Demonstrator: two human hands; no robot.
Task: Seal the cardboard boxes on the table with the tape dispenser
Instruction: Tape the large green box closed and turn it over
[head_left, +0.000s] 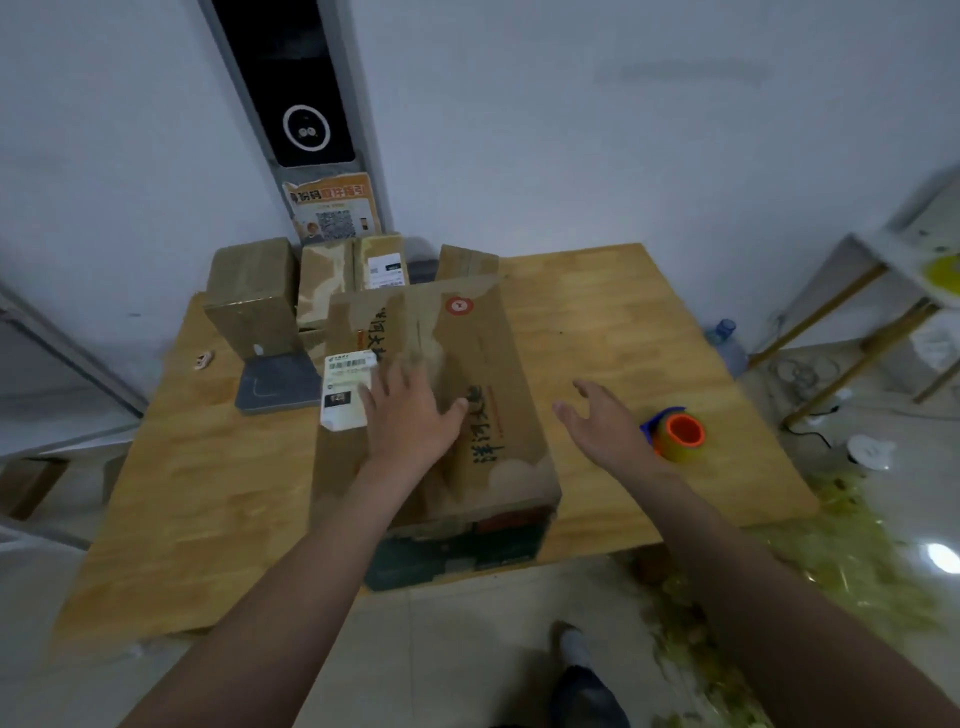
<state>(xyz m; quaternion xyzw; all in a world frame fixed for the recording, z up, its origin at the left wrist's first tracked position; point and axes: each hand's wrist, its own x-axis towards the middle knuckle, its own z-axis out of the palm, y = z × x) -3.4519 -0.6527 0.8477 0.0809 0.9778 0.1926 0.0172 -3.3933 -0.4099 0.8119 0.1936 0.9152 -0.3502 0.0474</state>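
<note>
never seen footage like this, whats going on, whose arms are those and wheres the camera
No machine here: this single picture comes from a camera worn on a person's head, looking forward and down, so both arms are the wearer's own. The left hand lies flat on a large cardboard box on a wooden table. The right hand is open, between that box and an orange and blue tape dispenser lying on the table. Smaller boxes stand at the far side. Neither hand holds anything.
</note>
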